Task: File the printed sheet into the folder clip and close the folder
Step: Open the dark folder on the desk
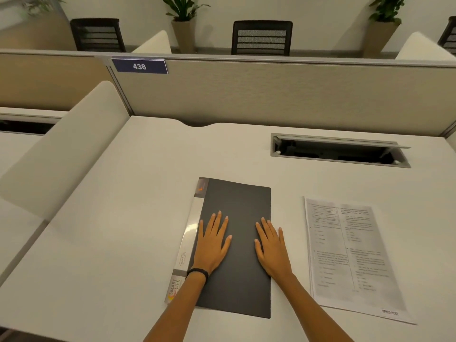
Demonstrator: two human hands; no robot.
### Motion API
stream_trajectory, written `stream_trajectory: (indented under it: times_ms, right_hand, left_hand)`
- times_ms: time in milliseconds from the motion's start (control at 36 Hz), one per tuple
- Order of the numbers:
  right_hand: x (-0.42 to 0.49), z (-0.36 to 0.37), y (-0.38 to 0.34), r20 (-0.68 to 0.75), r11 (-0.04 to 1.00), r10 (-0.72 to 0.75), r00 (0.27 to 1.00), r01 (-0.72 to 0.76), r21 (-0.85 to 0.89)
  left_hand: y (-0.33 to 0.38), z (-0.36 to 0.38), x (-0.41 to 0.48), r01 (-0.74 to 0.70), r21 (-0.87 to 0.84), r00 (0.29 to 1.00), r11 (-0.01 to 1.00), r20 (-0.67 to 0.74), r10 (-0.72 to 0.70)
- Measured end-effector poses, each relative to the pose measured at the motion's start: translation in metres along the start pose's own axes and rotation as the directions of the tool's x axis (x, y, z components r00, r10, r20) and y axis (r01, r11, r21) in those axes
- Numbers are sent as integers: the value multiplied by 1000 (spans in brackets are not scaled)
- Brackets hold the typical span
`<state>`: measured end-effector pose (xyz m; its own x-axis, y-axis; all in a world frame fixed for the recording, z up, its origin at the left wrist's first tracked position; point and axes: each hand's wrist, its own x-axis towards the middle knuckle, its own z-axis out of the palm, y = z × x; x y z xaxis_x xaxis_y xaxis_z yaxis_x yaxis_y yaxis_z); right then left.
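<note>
A dark grey folder (240, 201) lies closed on the white desk (123, 243), its labelled spine to the left. My left hand (213, 241) rests flat on the cover near the spine, fingers spread, a black band on the wrist. My right hand (271, 248) lies flat on the cover near its right edge, fingers apart. Neither hand grips anything. The printed sheet (350, 255) lies flat on the desk just right of the folder, apart from it. The folder's clip is hidden under the cover.
An open cable tray (338, 150) is cut into the desk at the back right. A beige partition (271, 92) with a "436" sign (140, 66) closes off the back. A white side divider (66, 149) stands on the left.
</note>
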<state>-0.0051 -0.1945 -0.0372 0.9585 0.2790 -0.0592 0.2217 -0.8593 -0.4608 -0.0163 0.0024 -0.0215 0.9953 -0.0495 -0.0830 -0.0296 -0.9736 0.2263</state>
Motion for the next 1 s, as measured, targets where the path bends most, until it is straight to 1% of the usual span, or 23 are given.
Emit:
stream_trajectory:
  times_ms: [139, 611, 722, 833, 889, 1000]
  right_hand:
    - [1, 0, 1, 3, 1000, 2, 1000, -2, -6]
    - [-15, -6, 7, 10, 999, -12, 1000, 12, -53]
    - [-22, -8, 10, 3, 999, -10, 1000, 10, -52]
    - [-27, -8, 12, -3, 1000, -14, 1000, 14, -24]
    - [-29, -8, 13, -3, 1000, -18, 1000, 18, -15]
    - [-33, -7, 15, -1, 1000, -15, 1000, 15, -9]
  left_hand:
    - [-1, -1, -5, 21, 10, 1000, 1000, 12, -21]
    - [-9, -5, -62, 15, -36, 1000, 999, 18, -14]
    - [-5, -10, -76, 31, 12, 1000, 999, 1, -31]
    - [-6, -13, -86, 53, -7, 999, 999, 3, -53]
    - [-5, -15, -91, 48, 0, 998, 999, 33, -48]
    - [-5, -15, -102, 46, 72, 996, 996, 77, -51]
